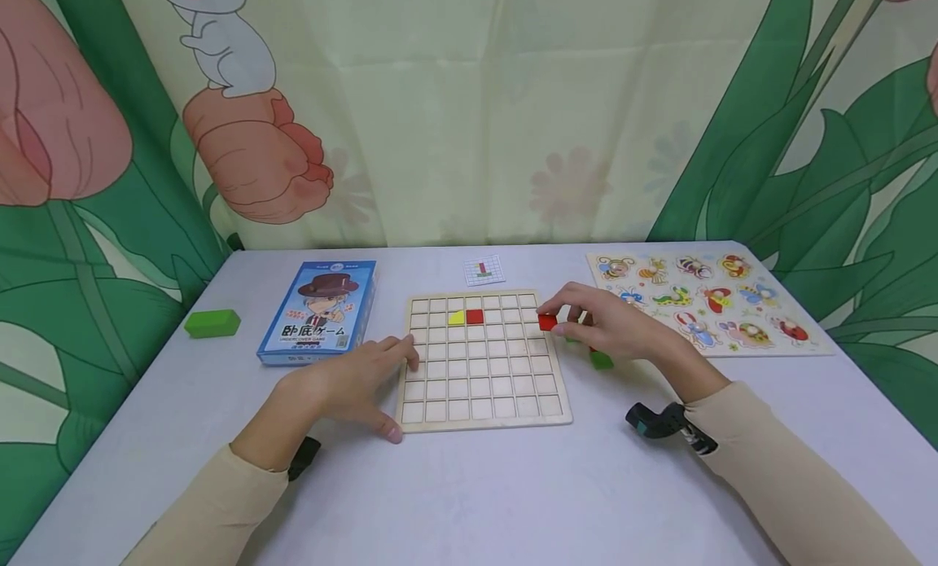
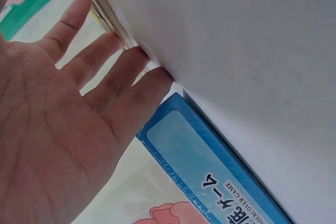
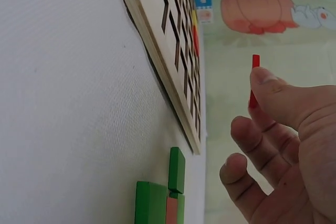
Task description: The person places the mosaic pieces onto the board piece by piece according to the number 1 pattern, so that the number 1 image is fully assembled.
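Observation:
A wooden grid board (image 1: 484, 425) lies in the middle of the table. In its upper rows sit a yellow triangular piece (image 1: 456, 318) and a red square piece (image 1: 475, 317), side by side. My left hand (image 1: 350, 385) rests at the board's left edge, fingers spread, fingertips on the rim and thumb at the near corner. Over the board's right edge my right hand (image 1: 614, 322) pinches a thin red tile (image 3: 255, 61) between thumb and forefinger, its other fingers loosely bent. Below that hand lie green blocks (image 3: 150, 203) and a red piece (image 3: 171, 211), partly hidden in the head view.
A small card (image 1: 484, 269) with a printed grid pattern lies behind the board. To the left are a blue game box (image 1: 318, 305) and a green block (image 1: 212, 323). A board with insect pictures (image 1: 711, 305) lies at the back right, before a printed curtain (image 1: 454, 126).

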### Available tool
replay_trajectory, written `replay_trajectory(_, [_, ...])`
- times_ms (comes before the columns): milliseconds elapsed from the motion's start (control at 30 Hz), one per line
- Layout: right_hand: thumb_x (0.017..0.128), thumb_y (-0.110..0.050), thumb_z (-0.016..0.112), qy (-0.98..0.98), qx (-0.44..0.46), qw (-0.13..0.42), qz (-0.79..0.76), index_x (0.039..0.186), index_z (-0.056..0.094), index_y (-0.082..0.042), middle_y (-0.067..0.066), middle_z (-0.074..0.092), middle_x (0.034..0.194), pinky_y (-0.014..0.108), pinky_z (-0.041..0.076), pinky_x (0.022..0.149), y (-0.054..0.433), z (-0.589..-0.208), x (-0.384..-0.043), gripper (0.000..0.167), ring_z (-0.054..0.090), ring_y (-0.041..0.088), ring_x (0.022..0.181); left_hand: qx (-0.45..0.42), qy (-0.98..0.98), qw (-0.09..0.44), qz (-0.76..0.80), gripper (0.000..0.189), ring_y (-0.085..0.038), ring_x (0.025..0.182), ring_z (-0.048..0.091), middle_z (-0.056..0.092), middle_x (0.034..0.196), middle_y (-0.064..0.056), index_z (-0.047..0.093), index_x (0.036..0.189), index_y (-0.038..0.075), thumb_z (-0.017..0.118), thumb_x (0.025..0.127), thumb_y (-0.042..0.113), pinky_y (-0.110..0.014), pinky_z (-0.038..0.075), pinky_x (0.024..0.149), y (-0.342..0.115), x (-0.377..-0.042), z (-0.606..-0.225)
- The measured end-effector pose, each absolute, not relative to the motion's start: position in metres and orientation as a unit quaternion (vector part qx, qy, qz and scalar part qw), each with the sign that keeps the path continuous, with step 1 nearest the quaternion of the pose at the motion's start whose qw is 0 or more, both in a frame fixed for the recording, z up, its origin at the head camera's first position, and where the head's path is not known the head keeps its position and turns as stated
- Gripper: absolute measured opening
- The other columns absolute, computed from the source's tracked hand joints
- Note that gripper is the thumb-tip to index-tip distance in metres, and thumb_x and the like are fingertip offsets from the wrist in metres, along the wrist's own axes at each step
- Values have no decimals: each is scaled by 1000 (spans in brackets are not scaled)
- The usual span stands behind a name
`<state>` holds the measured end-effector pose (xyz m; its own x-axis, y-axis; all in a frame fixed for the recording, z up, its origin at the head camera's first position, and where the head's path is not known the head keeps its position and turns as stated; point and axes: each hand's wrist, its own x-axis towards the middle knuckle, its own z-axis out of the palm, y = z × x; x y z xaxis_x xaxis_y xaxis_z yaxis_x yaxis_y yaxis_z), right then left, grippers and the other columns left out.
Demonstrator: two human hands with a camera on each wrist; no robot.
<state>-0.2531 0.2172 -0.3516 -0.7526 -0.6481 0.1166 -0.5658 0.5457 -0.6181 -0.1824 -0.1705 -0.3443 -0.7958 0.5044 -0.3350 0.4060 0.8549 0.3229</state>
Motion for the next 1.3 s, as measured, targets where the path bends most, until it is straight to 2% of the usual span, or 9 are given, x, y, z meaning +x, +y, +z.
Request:
replay_trajectory(233, [99,-16,70,870,-345,69,-345,132,65,-14,-5,64,122,33,54,79,206,-352,-256,34,63,17,95,242,941,207,114,80,-27,137,45,37,161,-7,47,129,29,93,68,52,-50,40,114,-171,-182,-345])
replay_trajectory(367, [99,-18,70,866,-355,58,-348,130,67,-17,-4,64,122,34,54,80,198,-352,-259,30,63,16,97,237,942,210,115,80,-27,138,45,36,162,-7,47,129,29,93,68,52,-50,40,114,-171,-183,-345])
replay_trajectory(567, [98,-14,71,854,-375,52,-358,128,68,-15,-1,66,121,38,54,78,187,-350,-263,30,65,17,96,246,939,209,116,80,-23,128,49,47,148,-3,47,128,27,94,68,50,-48,42,111,-173,-182,-347])
replay_trajectory(800, [99,-17,71,849,-378,68,-363,130,67,-15,-3,66,124,40,54,85,175,-348,-265,31,63,16,98,242,941,204,116,80,-26,138,45,38,160,-8,47,129,28,94,67,51,-49,40,114,-172,-183,-347])
replay_trajectory(1133, [100,-15,69,836,-386,75,-382,130,67,-13,0,66,125,43,55,88,163,-348,-271,31,66,17,98,237,941,209,122,81,-27,140,43,33,164,-7,48,129,30,93,66,54,-50,40,114,-174,-185,-346])
replay_trajectory(1300, [100,-18,69,829,-384,85,-398,130,66,-12,2,66,128,43,54,88,155,-351,-274,31,67,18,100,239,941,208,119,81,-26,137,45,36,162,-8,47,129,30,94,67,53,-49,41,113,-173,-186,-348])
